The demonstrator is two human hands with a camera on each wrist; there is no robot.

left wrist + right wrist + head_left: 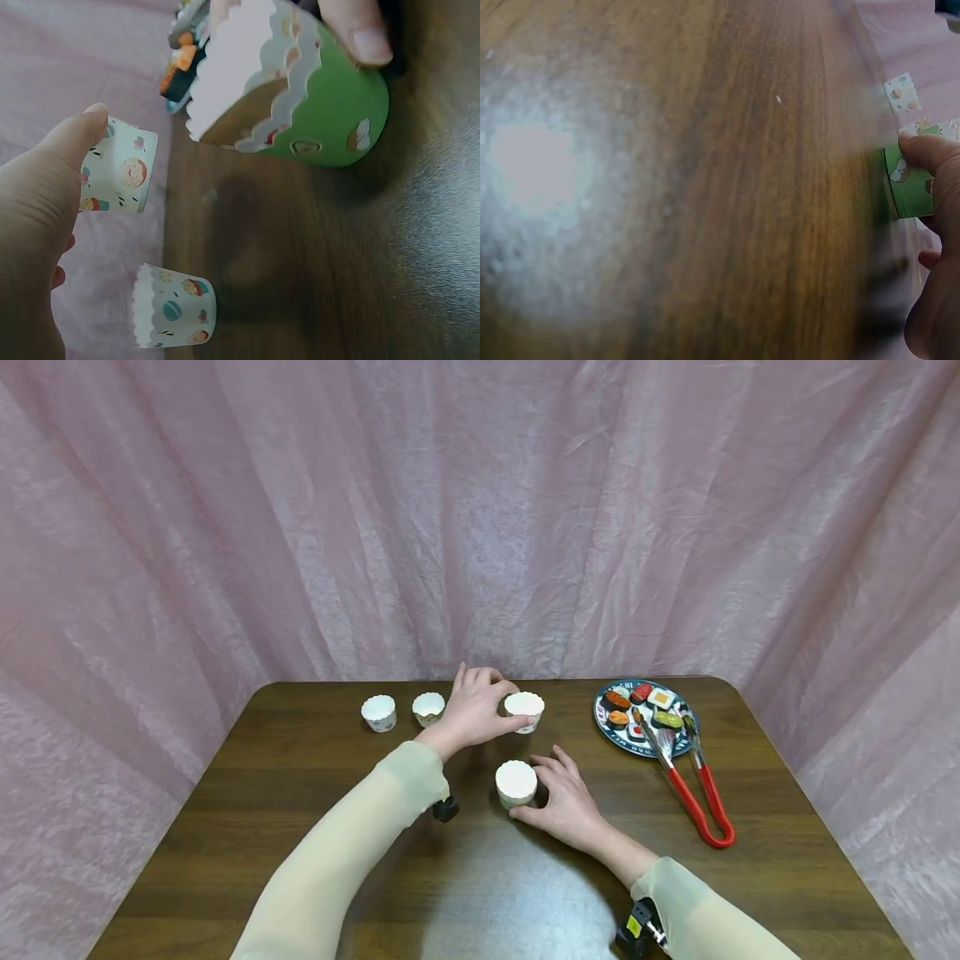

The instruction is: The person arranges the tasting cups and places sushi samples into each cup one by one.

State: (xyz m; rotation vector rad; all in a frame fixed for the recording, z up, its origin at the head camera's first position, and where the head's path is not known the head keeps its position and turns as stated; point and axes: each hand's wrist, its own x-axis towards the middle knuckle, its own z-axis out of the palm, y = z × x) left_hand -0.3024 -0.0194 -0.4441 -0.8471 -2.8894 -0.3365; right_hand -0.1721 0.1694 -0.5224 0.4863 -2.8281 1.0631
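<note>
Between the thumb and fingers of my left hand is a white paper baking cup. The left wrist view shows small cupcake and donut prints on this cup. Nearer to me, my right hand grips a green baking cup with a white scalloped rim, thumb on the near side and fingers on the far side. It stands upright in the head view, and the left wrist view shows its green side. My right thumb presses on the green cup in the right wrist view.
Two more baking cups, one at far left and one beside it, stand along the back of the wooden table. At back right, a round blue-rimmed plate bears several sushi pieces. Red-handled tongs lean across it.
</note>
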